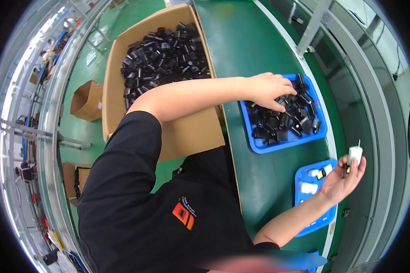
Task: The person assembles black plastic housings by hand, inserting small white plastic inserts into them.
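Observation:
My left hand [271, 88] reaches across the green belt into a blue tray [259, 146] heaped with black plastic parts [287, 119]. Its fingers curl down onto the pile; a grip on any one part is hidden. My right hand [341, 179] is raised palm-up over the belt's far edge. It holds a small white cylindrical part [354, 154] with a thin pin on top between its fingertips. Just below it lies a second blue tray [300, 175] with a few white pieces [309, 187] and a small dark one.
A large open cardboard box [118, 59] full of black parts stands left of the green conveyor [255, 45]. Smaller cartons [87, 101] sit on the green floor. A metal rail and glass guard [351, 68] run along the belt's far side.

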Demonstrator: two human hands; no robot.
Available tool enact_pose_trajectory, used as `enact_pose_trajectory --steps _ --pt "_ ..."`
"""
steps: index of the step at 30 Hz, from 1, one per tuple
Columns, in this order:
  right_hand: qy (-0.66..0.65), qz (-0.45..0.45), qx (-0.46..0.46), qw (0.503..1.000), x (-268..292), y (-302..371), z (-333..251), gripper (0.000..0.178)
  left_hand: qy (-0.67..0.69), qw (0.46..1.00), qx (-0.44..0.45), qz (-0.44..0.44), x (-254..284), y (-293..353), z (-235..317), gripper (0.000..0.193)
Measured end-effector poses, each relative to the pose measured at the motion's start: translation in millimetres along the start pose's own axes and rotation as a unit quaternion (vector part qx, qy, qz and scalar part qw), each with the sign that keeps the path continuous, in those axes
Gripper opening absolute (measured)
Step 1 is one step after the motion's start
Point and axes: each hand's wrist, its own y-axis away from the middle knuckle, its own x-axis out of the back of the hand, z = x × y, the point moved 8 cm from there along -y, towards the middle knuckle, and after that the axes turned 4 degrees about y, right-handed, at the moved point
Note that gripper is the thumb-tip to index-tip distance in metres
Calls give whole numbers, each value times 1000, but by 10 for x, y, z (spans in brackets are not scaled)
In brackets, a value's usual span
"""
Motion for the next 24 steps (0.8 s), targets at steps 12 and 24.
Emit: enact_pose_trajectory --steps 12,24 --pt "-71 5 36 997 -136 -1 -13 29 -141 856 440 233 1146 2811 -2770 34" --pt "-16 -51 43 998 -220 142 92 28 -260 812 511 103 759 2526 -3029 43"
